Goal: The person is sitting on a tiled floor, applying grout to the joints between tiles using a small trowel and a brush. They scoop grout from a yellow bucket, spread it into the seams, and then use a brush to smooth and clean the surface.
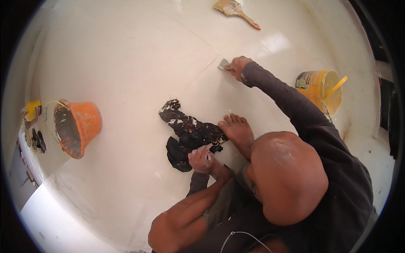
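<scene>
My right hand (238, 67) reaches far forward, shut on a small metal scraper (224, 64) whose blade lies on a joint line of the cream tiled floor (126, 63). My left hand (201, 159) rests with curled fingers on a black rag (187, 135) smeared with white. The rag lies crumpled on the floor just in front of me. A bare foot (238, 130) sits to the right of the rag, touching its edge. Both arms wear dark sleeves.
An orange bucket (78, 126), dirty inside, lies tipped at the left. A yellow pail (320, 90) with a yellow stick in it stands at the right. A paintbrush (236, 10) lies at the far top. Small yellow and dark items (33, 110) sit by the left wall.
</scene>
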Demonstrator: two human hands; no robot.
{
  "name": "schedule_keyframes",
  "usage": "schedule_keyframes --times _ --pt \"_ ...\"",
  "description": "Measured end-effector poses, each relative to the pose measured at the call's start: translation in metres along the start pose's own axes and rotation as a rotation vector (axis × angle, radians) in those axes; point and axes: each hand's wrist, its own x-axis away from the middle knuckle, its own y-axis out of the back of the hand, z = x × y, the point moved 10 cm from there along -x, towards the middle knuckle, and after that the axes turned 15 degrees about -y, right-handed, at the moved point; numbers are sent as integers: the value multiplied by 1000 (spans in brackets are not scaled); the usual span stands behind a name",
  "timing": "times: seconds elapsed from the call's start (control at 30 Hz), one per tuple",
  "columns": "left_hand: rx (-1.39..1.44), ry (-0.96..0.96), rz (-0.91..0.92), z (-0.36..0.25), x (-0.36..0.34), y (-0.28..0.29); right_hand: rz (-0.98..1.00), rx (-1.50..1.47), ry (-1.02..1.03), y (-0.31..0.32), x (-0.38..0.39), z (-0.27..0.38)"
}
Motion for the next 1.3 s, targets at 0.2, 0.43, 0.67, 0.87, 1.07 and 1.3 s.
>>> schedule_keyframes --times 0.2,0.43,0.67,0.87,1.07,1.3 --pt "-13 11 -95 -2 12 17 -208 59 157 20 13 8" --pt "3 6 -34 -1 14 20 -128 11 52 7 16 2" --pt "225 45 -121 -13 7 64 -170 -122 54 28 77 -63" --pt "86 -70 -234 -29 -27 98 -234 -301 55 61 67 -69" --pt "-31 64 -266 10 -36 113 -373 53 478 96 8 -11" --pt "-52 167 -226 40 -13 102 -338 203 661 112 -50 47"
